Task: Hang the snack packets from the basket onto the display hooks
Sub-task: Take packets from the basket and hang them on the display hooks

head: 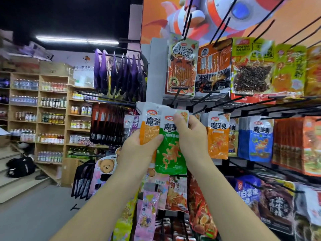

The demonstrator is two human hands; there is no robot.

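While both forearms reach up side by side, the left hand (139, 146) grips the orange packet (149, 131) low down, and the right hand (189, 134) pinches the top of the green packet (171, 153). Both packets stand upright. Just above and behind them a black hook (176, 94) points toward the person, nearer the right hand.

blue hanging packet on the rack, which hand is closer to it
Right. The right hand, pinching the top of the green packet, is left of the blue packet, one hanging orange packet between; the left hand, gripping another orange packet, is farther left.
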